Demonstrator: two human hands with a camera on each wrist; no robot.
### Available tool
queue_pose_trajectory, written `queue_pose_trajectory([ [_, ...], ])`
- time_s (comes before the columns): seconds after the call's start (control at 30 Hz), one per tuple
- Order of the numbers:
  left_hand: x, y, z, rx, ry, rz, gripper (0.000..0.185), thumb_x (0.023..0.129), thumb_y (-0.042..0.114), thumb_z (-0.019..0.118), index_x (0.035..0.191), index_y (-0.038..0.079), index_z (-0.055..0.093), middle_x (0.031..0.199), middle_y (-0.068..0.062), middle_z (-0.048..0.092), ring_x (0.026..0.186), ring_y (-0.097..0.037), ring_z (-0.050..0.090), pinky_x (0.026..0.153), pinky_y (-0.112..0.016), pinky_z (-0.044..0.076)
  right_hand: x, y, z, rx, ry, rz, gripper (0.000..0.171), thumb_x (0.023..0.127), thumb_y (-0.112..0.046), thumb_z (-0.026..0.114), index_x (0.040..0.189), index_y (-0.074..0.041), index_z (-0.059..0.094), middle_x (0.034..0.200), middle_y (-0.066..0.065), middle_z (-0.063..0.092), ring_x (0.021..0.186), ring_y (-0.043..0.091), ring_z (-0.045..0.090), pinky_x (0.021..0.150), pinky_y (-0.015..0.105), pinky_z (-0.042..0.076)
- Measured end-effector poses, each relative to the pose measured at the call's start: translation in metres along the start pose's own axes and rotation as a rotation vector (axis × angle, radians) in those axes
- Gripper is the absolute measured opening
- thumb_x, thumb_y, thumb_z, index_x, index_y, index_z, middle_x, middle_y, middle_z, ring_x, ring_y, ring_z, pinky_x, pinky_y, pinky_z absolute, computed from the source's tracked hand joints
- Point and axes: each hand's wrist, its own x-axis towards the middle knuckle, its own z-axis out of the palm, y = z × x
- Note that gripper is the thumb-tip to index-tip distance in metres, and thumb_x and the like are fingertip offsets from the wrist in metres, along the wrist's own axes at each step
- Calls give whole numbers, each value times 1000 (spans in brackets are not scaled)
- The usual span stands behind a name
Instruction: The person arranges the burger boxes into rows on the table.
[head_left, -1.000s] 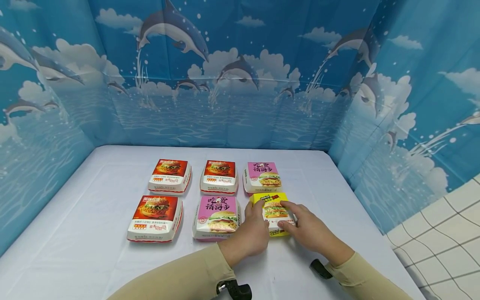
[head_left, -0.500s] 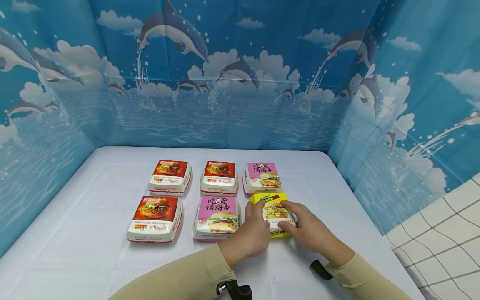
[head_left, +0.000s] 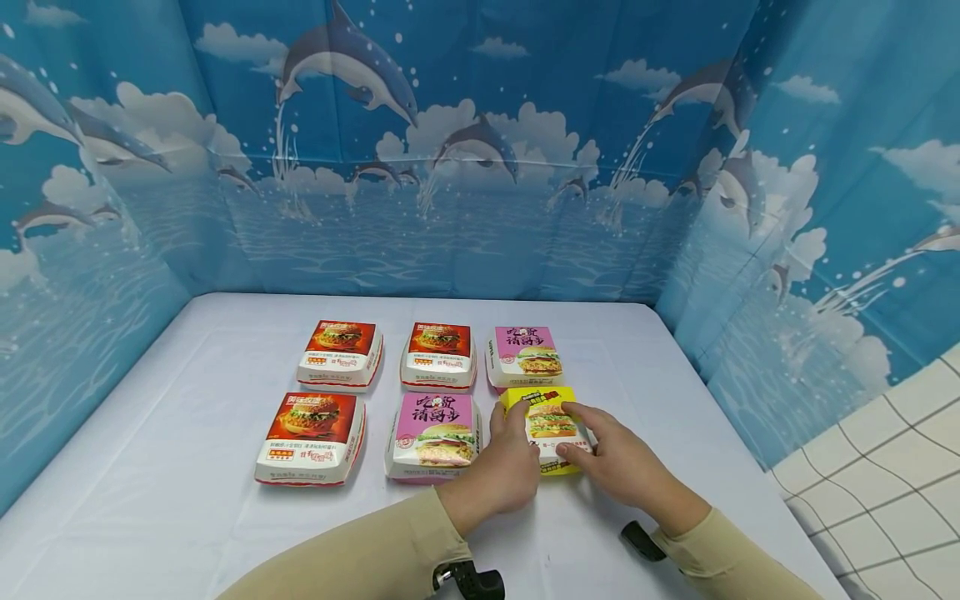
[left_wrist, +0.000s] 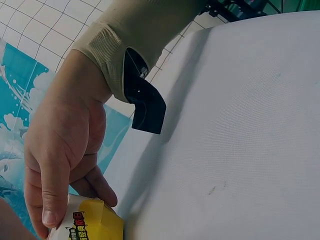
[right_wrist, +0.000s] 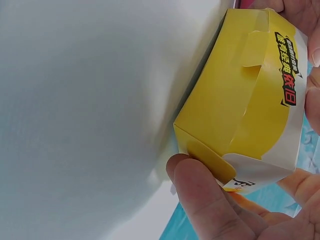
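Both hands hold a yellow and white burger box (head_left: 557, 429) at the front right of the group, and it appears to sit on the table. On its left side my left hand (head_left: 501, 468) grips the box, with some fingers hidden behind it. My right hand (head_left: 626, 462) holds the opposite side, its thumb near the front edge. In the left wrist view the right hand (left_wrist: 62, 135) reaches down onto the box (left_wrist: 95, 220). From the right wrist, the yellow front with its folded flaps (right_wrist: 227, 95) is seen close, and right-hand fingers (right_wrist: 200, 192) press its end.
Left of the yellow box stands a pink burger box (head_left: 435, 437), with another pink box (head_left: 527, 357) behind. Red and white burger boxes (head_left: 307, 437) stand farther left and at the back. A dolphin-print curtain (head_left: 450, 225) encloses the white table (head_left: 150, 500).
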Motion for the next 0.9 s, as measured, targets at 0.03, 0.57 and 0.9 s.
queue_pose_trajectory([
  [0.03, 0, 0, 0, -1, -1, 0, 61, 110, 19, 49, 166, 20, 24, 176, -21, -1, 131, -39, 57, 103, -55, 56, 0, 0, 0, 2, 1, -2, 73, 98, -45, 73, 159, -18, 45, 163, 19, 46, 138, 41, 57, 104, 57, 55],
  [0.57, -1, 0, 1, -4, 8, 10, 61, 110, 19, 49, 166, 20, 23, 175, -23, 0, 135, -41, 55, 107, -58, 53, 0, 2, -1, 14, 13, -32, 72, 99, -43, 73, 160, -15, 45, 163, 19, 46, 140, 41, 55, 104, 55, 56],
  [0.9, 0, -1, 1, -10, 10, 22, 62, 111, 20, 48, 167, 20, 22, 176, -23, -2, 143, -44, 48, 112, -60, 48, 0, 2, 0, 21, 12, -17, 74, 99, -46, 73, 160, -15, 44, 163, 20, 45, 139, 41, 57, 103, 54, 57],
])
